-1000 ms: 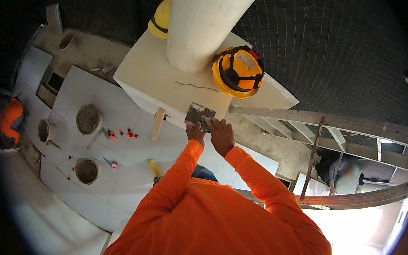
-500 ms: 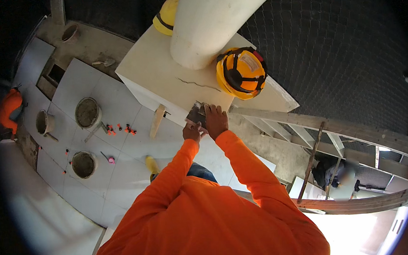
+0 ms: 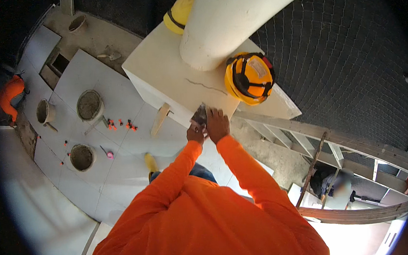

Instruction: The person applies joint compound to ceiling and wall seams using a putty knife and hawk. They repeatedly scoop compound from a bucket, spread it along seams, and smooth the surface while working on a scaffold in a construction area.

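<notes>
My left hand (image 3: pixel 195 134) grips the lower end of a dark, flat, roughly rectangular piece (image 3: pixel 198 116) with pale smears at its tip. My right hand (image 3: pixel 218 124) is closed against the right edge of the same piece, fingers curled over it. Its exact kind does not show. Both hands are at the front edge of a cream box-shaped plinth (image 3: pixel 172 73) that has a dark wavy line on top. Beside them on the plinth, an upturned yellow hard hat (image 3: pixel 250 79) shows its inner straps. What lies under my fingers is hidden.
A thick white column (image 3: pixel 217 33) rises from the plinth, with another yellow helmet (image 3: pixel 181 14) behind it. Mortar buckets (image 3: pixel 90 105) and orange tile clips (image 3: pixel 131 125) stand on grey floor tiles. A ladder (image 3: pixel 303 142) lies at right. Two other people (image 3: pixel 11 95) are nearby.
The view has shifted slightly, so the plinth and helmets appear a little farther right and lower. Both hands stay on the dark flat piece, which now looks more upright.
</notes>
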Tool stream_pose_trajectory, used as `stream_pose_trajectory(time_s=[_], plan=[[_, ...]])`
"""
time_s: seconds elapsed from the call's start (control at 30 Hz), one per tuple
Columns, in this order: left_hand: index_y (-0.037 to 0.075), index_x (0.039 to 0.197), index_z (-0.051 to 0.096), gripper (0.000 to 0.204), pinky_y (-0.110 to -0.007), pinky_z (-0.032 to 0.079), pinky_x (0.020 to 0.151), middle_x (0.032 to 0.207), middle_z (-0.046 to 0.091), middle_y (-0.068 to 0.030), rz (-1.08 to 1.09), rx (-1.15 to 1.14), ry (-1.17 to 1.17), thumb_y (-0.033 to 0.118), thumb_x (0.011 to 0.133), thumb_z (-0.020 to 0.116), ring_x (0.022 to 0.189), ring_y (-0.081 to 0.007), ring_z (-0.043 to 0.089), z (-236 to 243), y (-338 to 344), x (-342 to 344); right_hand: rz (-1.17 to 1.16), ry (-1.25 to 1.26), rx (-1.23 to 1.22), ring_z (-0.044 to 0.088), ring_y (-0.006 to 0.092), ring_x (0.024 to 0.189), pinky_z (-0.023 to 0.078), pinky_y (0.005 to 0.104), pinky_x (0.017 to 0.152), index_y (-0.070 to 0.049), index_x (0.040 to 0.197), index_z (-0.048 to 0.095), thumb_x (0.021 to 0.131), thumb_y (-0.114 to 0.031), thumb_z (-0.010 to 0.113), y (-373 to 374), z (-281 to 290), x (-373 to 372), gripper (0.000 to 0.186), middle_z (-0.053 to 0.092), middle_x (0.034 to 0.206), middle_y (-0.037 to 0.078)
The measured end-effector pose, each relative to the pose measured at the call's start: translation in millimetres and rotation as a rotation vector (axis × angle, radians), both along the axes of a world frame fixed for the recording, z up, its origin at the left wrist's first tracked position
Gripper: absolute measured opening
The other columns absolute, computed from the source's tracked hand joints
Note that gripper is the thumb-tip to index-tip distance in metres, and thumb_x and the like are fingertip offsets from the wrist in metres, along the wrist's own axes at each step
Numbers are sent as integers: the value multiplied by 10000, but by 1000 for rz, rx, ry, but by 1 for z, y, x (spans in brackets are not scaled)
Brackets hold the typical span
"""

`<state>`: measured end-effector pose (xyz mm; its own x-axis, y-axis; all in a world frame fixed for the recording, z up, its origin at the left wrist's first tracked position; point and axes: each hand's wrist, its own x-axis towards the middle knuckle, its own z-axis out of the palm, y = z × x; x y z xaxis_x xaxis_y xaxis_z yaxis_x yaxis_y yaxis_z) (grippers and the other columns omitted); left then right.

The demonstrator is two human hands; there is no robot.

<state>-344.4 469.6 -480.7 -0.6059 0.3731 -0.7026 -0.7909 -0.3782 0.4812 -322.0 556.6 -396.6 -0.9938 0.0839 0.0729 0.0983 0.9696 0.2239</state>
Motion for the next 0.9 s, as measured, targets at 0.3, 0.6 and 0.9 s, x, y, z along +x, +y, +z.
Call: stream_pose_trajectory(time_s=[0.3,0.6,0.9], plan=[[164,1315,599,278,-405,603,752,1086,671,-14,-19,13,-19,142,1051,515,910,-181,655,-4,2,1,19,7,-40,568,296,1113,514,425,880,-86,1391,526,826,-214,701,-6,-2,-13,605,572,1212,102],[147,1387,555,344,-425,603,760,1020,650,-17,10,70,-5,289,1087,463,881,-175,645,-11,4,0,182,-14,-88,563,312,1121,502,442,940,-75,1383,533,801,-189,714,1,2,-16,619,564,1253,127],[19,1101,594,155,-445,627,752,865,626,-32,23,59,87,92,974,647,722,-147,618,0,-5,7,13,-80,-137,567,336,1075,499,472,895,-88,1342,557,853,-138,658,12,20,-49,502,591,1189,118]])
